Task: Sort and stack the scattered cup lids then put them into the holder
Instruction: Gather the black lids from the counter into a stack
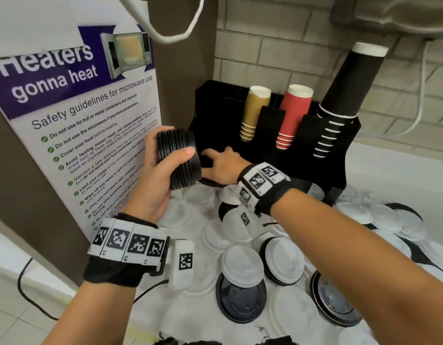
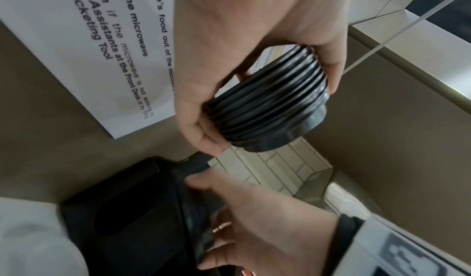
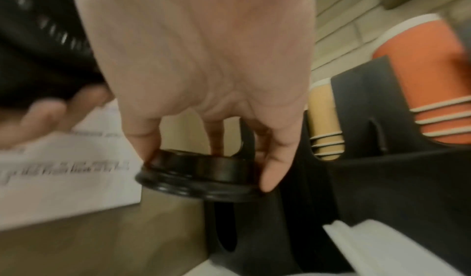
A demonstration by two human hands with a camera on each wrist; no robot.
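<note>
My left hand (image 1: 163, 170) grips a stack of black lids (image 1: 179, 159), held on its side in front of the poster; the left wrist view shows the same lid stack (image 2: 270, 107) between thumb and fingers. My right hand (image 1: 220, 165) reaches to the front left slot of the black holder (image 1: 277, 150). In the right wrist view its fingertips (image 3: 270, 175) pinch a black lid (image 3: 198, 177) at the top of that holder slot (image 3: 254, 230). Many white lids (image 1: 243, 265) and black lids (image 1: 240, 300) lie scattered on the counter below.
Stacks of tan cups (image 1: 255, 110), red cups (image 1: 292, 115) and black cups (image 1: 345, 95) stand upside down in the holder's back slots. A microwave safety poster (image 1: 86, 115) covers the wall at left. A tiled wall (image 1: 277, 46) is behind. Cables hang above.
</note>
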